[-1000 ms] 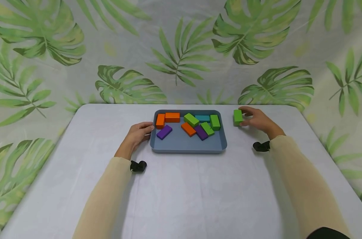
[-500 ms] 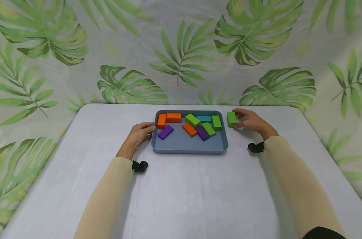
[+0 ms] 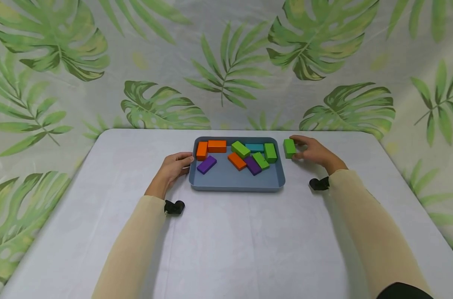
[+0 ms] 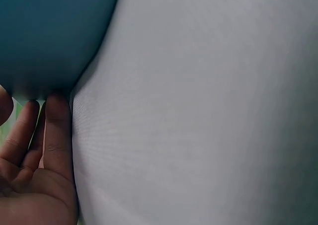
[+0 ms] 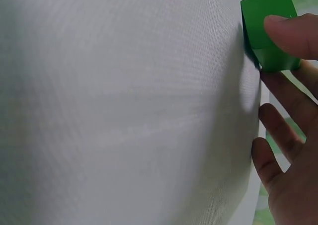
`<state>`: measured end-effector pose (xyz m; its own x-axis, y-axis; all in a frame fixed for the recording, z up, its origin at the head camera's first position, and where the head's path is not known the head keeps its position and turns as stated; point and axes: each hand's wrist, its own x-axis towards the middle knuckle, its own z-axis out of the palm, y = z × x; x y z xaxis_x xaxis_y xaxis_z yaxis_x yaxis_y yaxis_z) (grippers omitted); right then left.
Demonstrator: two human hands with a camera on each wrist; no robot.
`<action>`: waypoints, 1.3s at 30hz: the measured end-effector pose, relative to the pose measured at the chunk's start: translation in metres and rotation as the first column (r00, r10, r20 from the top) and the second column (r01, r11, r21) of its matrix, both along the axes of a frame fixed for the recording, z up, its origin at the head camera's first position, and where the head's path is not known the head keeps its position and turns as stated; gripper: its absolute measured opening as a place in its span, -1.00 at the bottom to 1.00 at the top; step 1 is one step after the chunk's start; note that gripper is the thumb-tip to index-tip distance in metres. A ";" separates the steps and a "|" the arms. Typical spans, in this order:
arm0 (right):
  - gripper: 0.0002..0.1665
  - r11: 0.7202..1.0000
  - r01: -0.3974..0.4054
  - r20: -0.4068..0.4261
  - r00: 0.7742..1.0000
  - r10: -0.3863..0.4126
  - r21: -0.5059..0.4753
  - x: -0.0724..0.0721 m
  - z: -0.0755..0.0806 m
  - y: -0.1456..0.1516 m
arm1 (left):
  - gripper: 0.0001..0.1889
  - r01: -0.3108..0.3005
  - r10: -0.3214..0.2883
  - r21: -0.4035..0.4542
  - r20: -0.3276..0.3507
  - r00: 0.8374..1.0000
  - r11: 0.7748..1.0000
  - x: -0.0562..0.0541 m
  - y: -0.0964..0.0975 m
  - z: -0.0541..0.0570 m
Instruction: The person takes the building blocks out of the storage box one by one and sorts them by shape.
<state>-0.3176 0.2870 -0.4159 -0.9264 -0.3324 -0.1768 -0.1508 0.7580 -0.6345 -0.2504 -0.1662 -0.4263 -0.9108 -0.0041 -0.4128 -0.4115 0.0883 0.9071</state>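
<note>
A grey-blue tray (image 3: 234, 181) lies near the far edge of the white table. My left hand (image 3: 174, 167) is at its left side, fairly straight fingertips touching the outer wall. The left wrist view shows those fingers (image 4: 58, 135) against the tray wall (image 4: 44, 41). Just right of the tray, my right hand (image 3: 314, 152) pinches a green block (image 3: 289, 149) between thumb and fingers. In the right wrist view the thumb (image 5: 293, 34) presses one face of the green block (image 5: 261, 29), which is at the tablecloth; whether it touches is unclear.
Inside the tray, two orange blocks (image 3: 217, 146) and a purple block (image 3: 206, 165) lie left. On the right sit several green, orange, purple and teal blocks (image 3: 254, 148), some leaning together. A leaf-patterned cloth (image 3: 226, 62) hangs behind the table.
My right hand has moved left with the green block, closer to the tray, then stays almost still over the last half second. The left hand and the tray's blocks look unchanged.
</note>
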 end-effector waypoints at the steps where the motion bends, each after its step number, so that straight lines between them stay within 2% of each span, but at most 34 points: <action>1: -0.08 1.000 -0.001 -0.002 1.000 0.001 0.005 0.000 0.000 0.000 | -0.53 -0.001 0.001 0.001 -0.001 1.000 1.000 0.000 0.000 0.000; 7: -0.09 0.999 -0.007 -0.030 1.000 0.008 0.037 0.003 0.001 -0.002 | -0.54 -0.005 0.005 0.003 -0.006 1.000 1.000 0.001 0.001 0.001; 15: -0.04 0.999 -0.008 -0.012 1.000 0.009 0.038 0.000 0.000 -0.002 | -0.53 -0.002 0.002 0.007 -0.003 1.000 1.000 0.001 0.001 0.001; 19: 0.01 1.000 -0.017 0.029 0.999 0.017 0.011 0.000 0.007 -0.001 | -0.53 -0.002 0.002 0.009 0.000 1.000 1.000 0.000 0.000 0.000; 24: -0.07 1.000 -0.005 0.055 0.998 0.004 0.001 0.002 0.020 0.000 | -0.52 0.007 -0.007 0.013 0.000 1.000 1.000 -0.001 -0.001 0.000; 28: -0.16 1.000 -0.004 0.007 1.000 0.004 -0.003 0.003 0.033 -0.004 | -0.52 0.010 -0.010 0.013 0.006 1.000 1.000 -0.001 -0.001 0.000; 34: -0.29 1.000 -0.024 -0.134 0.991 0.025 0.010 0.005 0.050 -0.029 | -0.52 0.005 -0.005 0.014 0.011 1.000 1.000 -0.002 -0.002 -0.001; 39: -0.39 0.994 -0.107 -0.216 0.971 0.107 0.013 0.010 0.064 -0.056 | -0.53 0.008 -0.008 0.018 0.002 1.000 1.000 -0.001 -0.002 -0.001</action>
<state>-0.3071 0.2305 -0.3524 -0.9017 -0.4317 0.0229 -0.3645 0.7308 -0.5771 -0.2517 -0.1679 -0.4276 -0.9101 0.0110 -0.4142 -0.4123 0.0753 0.9079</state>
